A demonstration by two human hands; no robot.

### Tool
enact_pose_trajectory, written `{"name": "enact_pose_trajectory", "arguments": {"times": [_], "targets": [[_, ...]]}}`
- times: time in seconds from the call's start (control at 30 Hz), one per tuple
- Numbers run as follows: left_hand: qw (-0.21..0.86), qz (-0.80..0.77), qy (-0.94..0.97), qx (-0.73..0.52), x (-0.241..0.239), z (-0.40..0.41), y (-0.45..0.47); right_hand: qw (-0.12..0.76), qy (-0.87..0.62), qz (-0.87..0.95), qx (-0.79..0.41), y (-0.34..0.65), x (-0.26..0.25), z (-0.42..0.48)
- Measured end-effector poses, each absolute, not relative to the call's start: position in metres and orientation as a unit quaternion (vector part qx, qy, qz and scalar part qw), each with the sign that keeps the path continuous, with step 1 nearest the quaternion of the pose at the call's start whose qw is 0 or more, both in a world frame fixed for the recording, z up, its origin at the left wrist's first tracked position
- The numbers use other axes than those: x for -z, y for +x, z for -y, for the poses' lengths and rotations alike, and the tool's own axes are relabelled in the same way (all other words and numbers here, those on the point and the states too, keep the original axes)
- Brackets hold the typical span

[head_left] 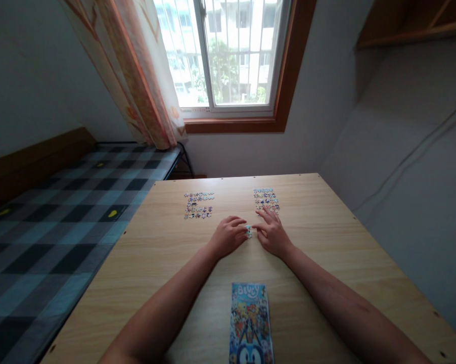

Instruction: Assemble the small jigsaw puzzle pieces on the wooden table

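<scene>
A small cluster of light blue-green jigsaw puzzle pieces lies on the table between my two hands. My left hand rests to its left, fingers bent together, with the fingertips on the cluster's left edge. From the right, my right hand reaches in with its fingers spread, the index fingertip close to the cluster. Whether that finger touches a piece is too small to tell. Just beyond my right hand lies a block of puzzle pieces in rows, its near end partly covered by my fingers. Another group of loose pieces lies farther left.
A colourful picture sheet or box marked "BLUEY" lies nearest me on the wooden table. Left of the table stands a bed with a checked cover. A window and curtain are beyond the far edge.
</scene>
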State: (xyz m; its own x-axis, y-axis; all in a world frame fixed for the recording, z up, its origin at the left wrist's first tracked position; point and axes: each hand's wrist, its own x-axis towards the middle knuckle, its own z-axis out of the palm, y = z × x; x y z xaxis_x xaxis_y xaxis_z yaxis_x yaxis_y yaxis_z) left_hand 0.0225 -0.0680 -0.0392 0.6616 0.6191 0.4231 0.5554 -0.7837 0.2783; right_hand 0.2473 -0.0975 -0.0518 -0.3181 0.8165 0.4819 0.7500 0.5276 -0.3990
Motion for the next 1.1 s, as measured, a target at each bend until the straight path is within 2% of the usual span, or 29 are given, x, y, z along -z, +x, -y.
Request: {"name": "enact_pose_trajectory", "arguments": {"times": [1.1], "targets": [[0.093,-0.285,0.925,-0.233,0.027,0.073,0.026,0.346,-0.486,0.801,-0.049,0.248,0.055,0.095]]}}
